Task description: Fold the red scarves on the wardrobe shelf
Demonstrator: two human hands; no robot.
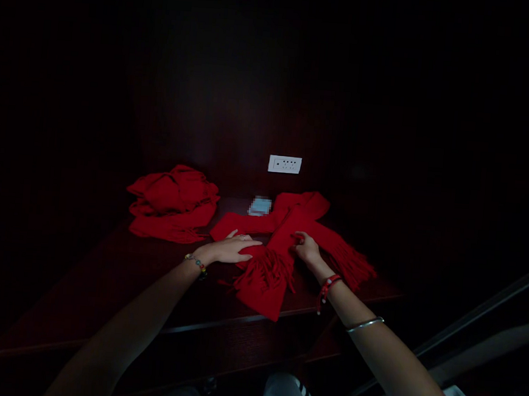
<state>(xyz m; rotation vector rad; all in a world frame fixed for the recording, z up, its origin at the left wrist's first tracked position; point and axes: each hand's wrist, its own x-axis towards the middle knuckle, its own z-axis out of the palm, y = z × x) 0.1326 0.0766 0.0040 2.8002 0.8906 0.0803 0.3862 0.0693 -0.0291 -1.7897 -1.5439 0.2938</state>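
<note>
- Head view: red fringed scarf (284, 233) lies crossed over itself on the desk (115, 284), below the socket plate (285, 164), partly hidden by both hands
- Left hand (233, 248), below and left of the plate: grip spread flat on the scarf
- Right hand (307, 248), below and right of it: fingers curled at the scarf; cannot tell whether the grip pinches cloth
- Pale-blue item (260, 206) just below the plate: pixelated, any label unreadable
</note>
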